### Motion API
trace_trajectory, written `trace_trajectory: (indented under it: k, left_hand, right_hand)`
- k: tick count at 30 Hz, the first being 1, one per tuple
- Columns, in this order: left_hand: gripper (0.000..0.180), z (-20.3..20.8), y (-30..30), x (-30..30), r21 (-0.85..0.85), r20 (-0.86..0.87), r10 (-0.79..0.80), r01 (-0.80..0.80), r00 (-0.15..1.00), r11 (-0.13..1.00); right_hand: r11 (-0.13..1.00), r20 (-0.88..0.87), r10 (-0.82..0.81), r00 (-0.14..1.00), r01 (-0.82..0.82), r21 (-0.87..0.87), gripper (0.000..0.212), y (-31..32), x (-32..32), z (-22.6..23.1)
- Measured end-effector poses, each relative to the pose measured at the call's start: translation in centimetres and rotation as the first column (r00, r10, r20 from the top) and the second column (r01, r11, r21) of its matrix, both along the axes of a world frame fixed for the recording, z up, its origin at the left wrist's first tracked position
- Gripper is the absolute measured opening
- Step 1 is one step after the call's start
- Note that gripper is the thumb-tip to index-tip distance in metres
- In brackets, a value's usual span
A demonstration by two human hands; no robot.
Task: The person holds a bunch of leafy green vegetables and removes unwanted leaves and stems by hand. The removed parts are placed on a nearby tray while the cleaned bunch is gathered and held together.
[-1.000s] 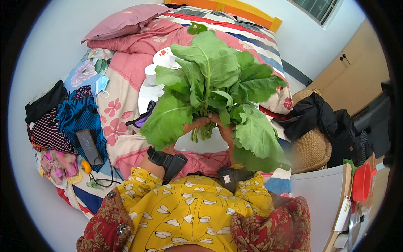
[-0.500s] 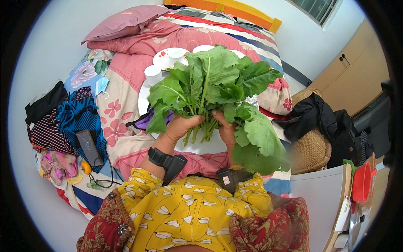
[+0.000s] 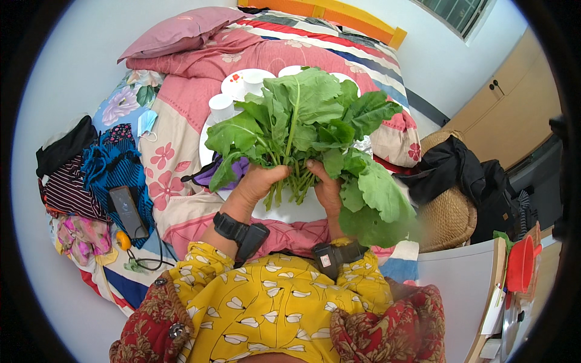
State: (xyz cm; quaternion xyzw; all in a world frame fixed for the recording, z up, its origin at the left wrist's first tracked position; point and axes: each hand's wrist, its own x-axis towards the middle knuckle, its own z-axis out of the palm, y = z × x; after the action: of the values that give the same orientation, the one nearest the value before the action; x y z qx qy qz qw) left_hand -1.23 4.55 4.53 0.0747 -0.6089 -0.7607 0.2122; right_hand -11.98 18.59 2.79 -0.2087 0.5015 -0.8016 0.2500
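Sitting at the white surface's [image 3: 296, 213] left edge are a purple cloth item [image 3: 236, 170] and a white cup [image 3: 221, 107]. Then the left hand [image 3: 259, 181] clamps the leafy greens [image 3: 305, 100] by their stems over the near edge, the right hand [image 3: 327, 191] gripping them too.

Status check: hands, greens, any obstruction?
Left hand and right hand both holding leafy greens by the stems. Leaves fanned outward, partly covering a purple item on the left. No obstruction seen at the hands.

The leafy green bunch [image 3: 308, 100] fans out from gathered stems [image 3: 298, 184].
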Motion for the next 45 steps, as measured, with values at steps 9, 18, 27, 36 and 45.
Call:
trace_trajectory:
  k: [9,18,27,36,45]
  left_hand:
    - [0.046,-2.2,-0.4,0.2,-0.795,-0.332,0.356,-0.462,0.874,0.393]
    - [0.047,-2.7,0.0,4.3,-0.831,-0.183,0.410,-0.363,0.894,0.422]
    - [0.047,-2.0,0.2,4.9,-0.789,-0.117,0.421,-0.342,0.899,0.510]
    - [0.048,3.6,0.5,2.6,-0.662,0.011,0.321,-0.234,0.947,0.712]
    - [0.045,2.7,1.5,4.7,-0.793,0.019,0.370,-0.211,0.929,0.571]
  right_hand:
    - [0.995,-0.227,-0.089,0.970,0.098,0.027,0.035,1.5,-0.5,-1.5]
    - [0.997,-0.202,-0.055,0.978,0.064,0.040,0.035,1.6,-0.3,-1.4]
    - [0.998,-0.181,-0.022,0.983,0.033,0.054,0.035,1.3,-0.3,-1.2]
    - [0.998,-0.179,-0.007,0.984,0.017,0.055,0.035,1.3,-0.4,-1.2]
    - [0.998,-0.185,-0.013,0.983,0.024,0.057,0.035,1.3,-0.6,-1.1]
